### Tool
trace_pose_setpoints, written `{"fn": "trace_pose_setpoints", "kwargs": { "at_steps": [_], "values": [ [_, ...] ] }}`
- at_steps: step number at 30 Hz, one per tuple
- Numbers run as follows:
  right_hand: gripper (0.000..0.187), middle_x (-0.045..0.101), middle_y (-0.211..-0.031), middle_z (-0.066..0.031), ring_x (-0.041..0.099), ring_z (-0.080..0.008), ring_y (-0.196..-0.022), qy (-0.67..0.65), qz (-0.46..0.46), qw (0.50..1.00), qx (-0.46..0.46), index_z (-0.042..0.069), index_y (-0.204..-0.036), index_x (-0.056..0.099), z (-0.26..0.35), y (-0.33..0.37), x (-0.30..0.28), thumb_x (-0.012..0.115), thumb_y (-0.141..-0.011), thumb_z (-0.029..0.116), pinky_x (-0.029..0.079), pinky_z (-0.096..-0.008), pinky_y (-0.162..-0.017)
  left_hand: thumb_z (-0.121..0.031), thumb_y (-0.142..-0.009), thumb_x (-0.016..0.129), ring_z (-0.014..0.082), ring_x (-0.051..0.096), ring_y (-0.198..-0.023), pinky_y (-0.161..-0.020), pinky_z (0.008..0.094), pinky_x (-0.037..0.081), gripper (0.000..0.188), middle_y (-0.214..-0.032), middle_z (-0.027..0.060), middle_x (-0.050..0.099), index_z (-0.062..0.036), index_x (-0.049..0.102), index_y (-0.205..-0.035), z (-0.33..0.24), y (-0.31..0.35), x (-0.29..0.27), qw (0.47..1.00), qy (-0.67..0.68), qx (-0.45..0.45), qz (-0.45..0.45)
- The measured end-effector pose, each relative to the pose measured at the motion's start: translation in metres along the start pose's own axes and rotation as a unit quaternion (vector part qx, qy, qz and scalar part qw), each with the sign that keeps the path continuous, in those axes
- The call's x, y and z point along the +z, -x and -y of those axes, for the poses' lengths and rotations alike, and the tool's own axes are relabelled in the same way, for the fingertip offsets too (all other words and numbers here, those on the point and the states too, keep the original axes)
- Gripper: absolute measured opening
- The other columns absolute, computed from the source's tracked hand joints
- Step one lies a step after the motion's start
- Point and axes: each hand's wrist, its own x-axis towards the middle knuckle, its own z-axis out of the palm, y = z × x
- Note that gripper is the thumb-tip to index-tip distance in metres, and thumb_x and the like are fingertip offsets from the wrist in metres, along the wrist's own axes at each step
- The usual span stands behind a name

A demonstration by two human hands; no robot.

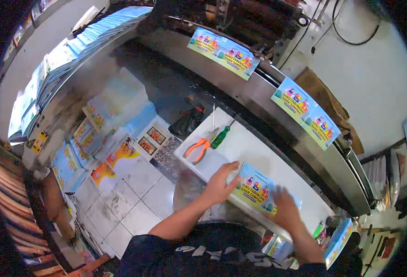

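The bright printed paper (255, 184) lies on the white tabletop (249, 141), between the person's two hands. The left hand (219, 185) is at its left end, fingers a bit apart; one cannot tell if it grips. The right hand (285, 210) is blurry at the other end, so its hold cannot be told. Orange-handled pliers (198, 147) and a green screwdriver (220, 138) lie near.

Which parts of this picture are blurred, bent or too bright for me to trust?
In the head view, the right hand is smeared, likely by motion, while the left hand is clearer; in the head view, the silver panel bows with fisheye distortion and the corners go black; in the head view, the upper-left paper stack is partly washed out.
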Motion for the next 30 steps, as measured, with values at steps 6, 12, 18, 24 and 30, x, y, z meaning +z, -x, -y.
{"fn": "trace_pose_setpoints", "kwargs": {
  "at_steps": [6, 12, 18, 24, 30],
  "values": [
    [0.08, 0.032, -0.151, -0.0222, 0.03, -0.0422, -0.14, -0.052, 0.044, 0.997, 0.033, 0.007, -0.143, 0.041, 0.035, 0.045, 0.025, 0.071, -0.079, 0.044, 0.032, -0.0505, -0.112, -0.025, -0.094, 0.06, 0.0337, 0.056, -0.117, -0.101, 0.0396, 0.043, 0.051, -0.127, 0.024, 0.054, 0.005, 0.046, -0.133, -0.005, -0.002, -0.001, 1.0, 0.008, 0.021, 0.004],
    [0.077, 0.038, -0.148, -0.0222, 0.034, -0.0439, -0.137, -0.035, -0.001, 0.999, 0.032, 0.008, -0.141, 0.043, 0.038, 0.043, 0.028, 0.071, -0.079, 0.044, 0.036, -0.0514, -0.109, -0.023, -0.094, 0.06, 0.0338, 0.056, -0.117, -0.1, 0.0391, 0.044, 0.05, -0.126, 0.0242, 0.054, 0.005, 0.046, -0.132, -0.005, -0.001, 0.0, 1.0, 0.003, 0.022, 0.0],
    [0.06, 0.059, -0.127, -0.0216, 0.057, -0.0338, -0.119, -0.094, 0.001, 0.996, -0.013, 0.009, -0.135, 0.052, 0.0, 0.027, -0.011, 0.069, -0.084, 0.035, 0.052, -0.0412, -0.092, -0.024, -0.093, 0.061, 0.0341, 0.057, -0.115, -0.099, 0.0398, 0.044, 0.051, -0.123, 0.0234, 0.055, 0.0036, 0.045, -0.133, 0.0, 0.0, 0.0, 0.999, 0.027, 0.02, -0.004],
    [0.033, 0.069, -0.095, -0.0204, 0.069, -0.0322, -0.085, -0.066, -0.154, 0.971, 0.171, 0.005, -0.114, 0.065, -0.111, -0.007, -0.092, 0.062, -0.085, 0.019, 0.052, -0.0413, -0.078, -0.026, -0.093, 0.06, 0.0333, 0.057, -0.116, -0.1, 0.0416, 0.043, 0.051, -0.126, 0.0221, 0.055, 0.0008, 0.046, -0.133, 0.012, 0.001, 0.007, 0.999, 0.04, 0.025, -0.011],
    [0.043, 0.065, -0.118, -0.0178, 0.068, -0.0323, -0.097, 0.049, -0.473, 0.862, 0.174, 0.013, -0.132, 0.057, -0.132, -0.101, -0.196, 0.054, -0.089, 0.008, 0.055, -0.0413, -0.075, -0.03, -0.093, 0.059, 0.0342, 0.056, -0.116, -0.101, 0.042, 0.043, 0.052, -0.126, 0.0222, 0.055, 0.0001, 0.046, -0.134, 0.011, 0.002, 0.003, 0.999, 0.017, 0.014, -0.023]
  ]
}}
